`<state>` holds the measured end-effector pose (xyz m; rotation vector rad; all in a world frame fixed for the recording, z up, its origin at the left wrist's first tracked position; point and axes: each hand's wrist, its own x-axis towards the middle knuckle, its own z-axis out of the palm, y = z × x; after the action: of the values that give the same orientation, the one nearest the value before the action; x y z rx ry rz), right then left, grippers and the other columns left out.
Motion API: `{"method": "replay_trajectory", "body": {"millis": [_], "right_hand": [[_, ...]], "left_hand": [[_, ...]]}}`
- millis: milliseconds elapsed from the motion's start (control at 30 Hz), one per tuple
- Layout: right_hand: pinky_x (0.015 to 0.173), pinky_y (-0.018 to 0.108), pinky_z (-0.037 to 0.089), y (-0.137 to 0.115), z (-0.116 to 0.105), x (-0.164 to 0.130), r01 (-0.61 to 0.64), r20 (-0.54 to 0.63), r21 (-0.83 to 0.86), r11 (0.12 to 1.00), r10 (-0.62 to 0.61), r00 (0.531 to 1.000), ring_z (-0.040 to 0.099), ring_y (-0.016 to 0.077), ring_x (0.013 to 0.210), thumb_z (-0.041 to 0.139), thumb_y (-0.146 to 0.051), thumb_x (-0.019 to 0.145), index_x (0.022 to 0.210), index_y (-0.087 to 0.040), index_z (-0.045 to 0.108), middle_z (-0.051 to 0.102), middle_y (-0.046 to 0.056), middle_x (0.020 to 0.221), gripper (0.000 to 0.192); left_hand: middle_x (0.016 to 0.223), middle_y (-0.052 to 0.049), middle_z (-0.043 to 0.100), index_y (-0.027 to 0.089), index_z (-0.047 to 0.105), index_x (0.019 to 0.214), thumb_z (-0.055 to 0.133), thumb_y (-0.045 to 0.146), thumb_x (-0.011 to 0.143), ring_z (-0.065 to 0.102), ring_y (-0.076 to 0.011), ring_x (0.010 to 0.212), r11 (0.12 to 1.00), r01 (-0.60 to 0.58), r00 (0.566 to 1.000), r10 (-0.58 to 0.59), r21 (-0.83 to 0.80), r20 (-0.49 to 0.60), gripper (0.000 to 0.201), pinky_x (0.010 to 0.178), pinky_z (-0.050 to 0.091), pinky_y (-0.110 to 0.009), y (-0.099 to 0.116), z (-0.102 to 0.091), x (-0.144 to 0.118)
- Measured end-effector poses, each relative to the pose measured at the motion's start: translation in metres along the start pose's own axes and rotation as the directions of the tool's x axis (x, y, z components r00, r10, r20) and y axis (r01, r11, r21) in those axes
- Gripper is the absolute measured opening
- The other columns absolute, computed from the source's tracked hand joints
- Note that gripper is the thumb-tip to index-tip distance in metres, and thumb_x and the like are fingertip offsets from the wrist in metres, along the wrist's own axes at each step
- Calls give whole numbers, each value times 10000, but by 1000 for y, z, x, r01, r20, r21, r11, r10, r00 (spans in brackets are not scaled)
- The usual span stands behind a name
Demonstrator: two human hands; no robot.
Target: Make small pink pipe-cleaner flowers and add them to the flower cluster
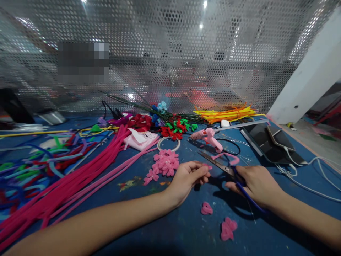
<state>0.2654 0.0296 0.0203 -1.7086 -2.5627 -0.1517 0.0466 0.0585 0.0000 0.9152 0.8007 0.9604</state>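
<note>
My left hand [188, 177] pinches one end of a light pink pipe cleaner [226, 156] that curls away to the right. My right hand [257, 185] grips blue-handled scissors [222, 165], whose blades point left toward the pipe cleaner. Both hands rest low on the blue table [149, 199]. A pile of pink pipe-cleaner flowers [165, 163] lies just left of my left hand. Two more small pink flower pieces, one [206, 208] and another [228, 228], lie near the front between my forearms.
A pink glue gun [209, 137] lies behind the scissors. Long magenta pipe cleaners [69, 185] and mixed coloured ones [26, 167] spread at left. Yellow and orange ones [226, 114] lie at the back. A phone on a tablet [271, 144] with white cables [306, 177] sits right. Perforated metal mesh [170, 53] walls the back.
</note>
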Motion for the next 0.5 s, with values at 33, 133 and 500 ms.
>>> {"method": "replay_trajectory", "body": {"millis": [33, 133, 500], "right_hand": [[491, 275, 238, 0, 0, 0, -6, -3, 5, 1000, 6, 1000, 626, 213, 554, 335, -612, 879, 670, -180, 546, 656, 84, 628, 525], [489, 279, 229, 2, -2, 0, -36, -13, 3, 999, 36, 999, 630, 227, 548, 319, -633, 873, 661, -185, 561, 665, 90, 623, 551], [511, 288, 306, 14, -18, -2, -180, -95, -55, 982, 174, 980, 638, 259, 623, 384, -652, 828, 811, -188, 549, 657, 74, 676, 494]], "left_hand": [[612, -22, 642, 106, 641, 693, 780, 328, 638, 529, -77, 507, 1000, -2, 1000, 2, -1, 0, 268, 492, 348, -202, 0, 0, 0], [624, -15, 635, 111, 646, 725, 770, 326, 657, 528, -75, 530, 1000, -17, 1000, 17, -17, -5, 258, 514, 352, -198, 0, -1, 0], [709, -24, 645, 122, 687, 828, 728, 283, 707, 552, -86, 610, 999, -45, 998, 45, -24, 38, 206, 562, 381, -197, 1, 0, -3]]}}
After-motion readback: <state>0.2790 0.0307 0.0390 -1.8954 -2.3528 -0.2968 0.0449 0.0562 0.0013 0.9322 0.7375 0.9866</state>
